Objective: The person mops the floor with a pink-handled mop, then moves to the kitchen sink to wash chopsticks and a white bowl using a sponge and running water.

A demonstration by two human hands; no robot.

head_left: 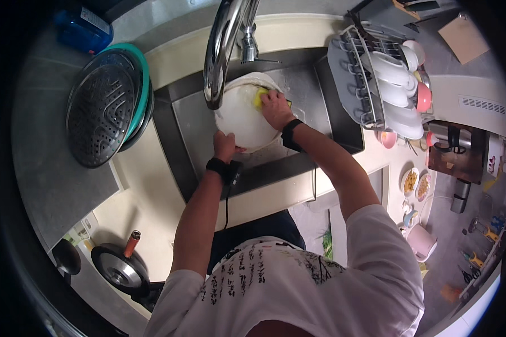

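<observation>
In the sink (188, 124), white basin (244, 124) was pinched by left grip (225, 146), yellow sponge (258, 98) clasped by right grip (276, 110); scrubbing inferred, steady bracing needed next.

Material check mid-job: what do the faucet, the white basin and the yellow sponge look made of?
Faucet: polished metal, probably chrome-plated, judging by its sharp, mirror-like streaks.
White basin: smooth with a soft sheen and even white colour; perhaps plastic, but enamel or ceramic stays possible.
Yellow sponge: likely matte foam, as it shows no glossy highlights; the right hand covers much of it.
</observation>
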